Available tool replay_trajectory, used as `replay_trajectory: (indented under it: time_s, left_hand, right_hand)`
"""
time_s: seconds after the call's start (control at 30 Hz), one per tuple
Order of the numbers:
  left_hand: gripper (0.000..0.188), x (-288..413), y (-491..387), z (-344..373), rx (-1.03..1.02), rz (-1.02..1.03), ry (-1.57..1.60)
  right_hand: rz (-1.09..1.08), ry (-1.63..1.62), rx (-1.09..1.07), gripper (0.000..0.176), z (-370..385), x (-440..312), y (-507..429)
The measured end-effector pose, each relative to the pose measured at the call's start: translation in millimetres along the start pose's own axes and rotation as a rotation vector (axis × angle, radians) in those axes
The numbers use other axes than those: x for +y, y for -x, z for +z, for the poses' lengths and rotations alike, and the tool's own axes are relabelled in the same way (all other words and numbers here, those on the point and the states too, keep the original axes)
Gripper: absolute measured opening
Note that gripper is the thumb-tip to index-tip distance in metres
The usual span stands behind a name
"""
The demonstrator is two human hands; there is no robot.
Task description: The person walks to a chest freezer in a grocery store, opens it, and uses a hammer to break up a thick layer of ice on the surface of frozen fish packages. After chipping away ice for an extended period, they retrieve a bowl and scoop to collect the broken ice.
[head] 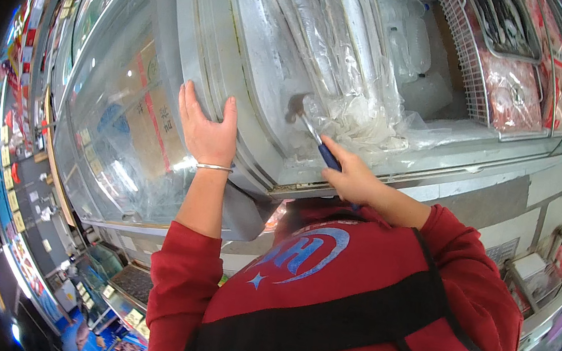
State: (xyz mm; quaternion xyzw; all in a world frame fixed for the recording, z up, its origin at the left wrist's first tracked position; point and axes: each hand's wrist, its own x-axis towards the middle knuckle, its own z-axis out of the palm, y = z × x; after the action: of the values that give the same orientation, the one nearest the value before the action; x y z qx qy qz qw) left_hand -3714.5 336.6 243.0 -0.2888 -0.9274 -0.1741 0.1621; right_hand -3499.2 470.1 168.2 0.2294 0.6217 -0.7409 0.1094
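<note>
My right hand (350, 172) is closed around the blue handle of a hammer (328, 156), whose blurred head is near the frosty inner wall of a chest freezer (272, 61). My left hand (209, 134), with a bracelet at the wrist, rests flat on the freezer's grey frame (207, 49), fingers spread and holding nothing. Just beyond the hammer head, long silvery packages in clear plastic (326, 36) lie in the freezer, with crumpled plastic film (369, 118) at their near end.
Plastic bottles (416, 40) lie deeper in the freezer, beside a white wire basket (469, 67) and bagged pink frozen food (510, 91). At left, a cardboard box (150, 126) shows under a glass lid (98, 105). The freezer's metal front rim (414, 174) runs close to my body.
</note>
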Motion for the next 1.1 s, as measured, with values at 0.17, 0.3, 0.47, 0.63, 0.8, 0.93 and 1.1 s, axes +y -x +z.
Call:
replay_trajectory:
  time_s: [0.17, 0.3, 0.47, 0.63, 0.8, 0.93, 1.1]
  left_hand:
    - [0.072, 2, -1, 1, 0.016, -0.013, -0.007]
    - [0.071, -1, -1, 1, 0.029, 0.01, -0.012]
    - [0.072, -2, -1, 0, 0.035, -0.026, 0.008]
    - [0.072, -3, 1, 2, 0.049, -0.041, 0.046]
    - [0.072, -3, 3, -1, 0.045, -0.066, 0.042]
    - [0.07, -2, 3, -1, 0.055, -0.071, 0.058]
    - [0.07, -4, -1, 2, 0.077, -0.025, 0.062]
  right_hand:
    - [0.063, 0.162, 0.051, 0.066, -3, -16, -60]
    - [0.207, 0.346, -0.14, 0.065, -15, -19, -56]
    - [0.216, 0.701, -0.31, 0.065, -65, -30, -16]
    - [0.426, 0.827, -0.362, 0.064, -117, -82, 33]
    - [0.249, 0.798, -0.322, 0.061, -144, -101, 62]
    - [0.21, 0.79, -0.345, 0.061, -105, -100, 37]
    - [0.016, 0.682, -0.229, 0.06, -46, -21, -20]
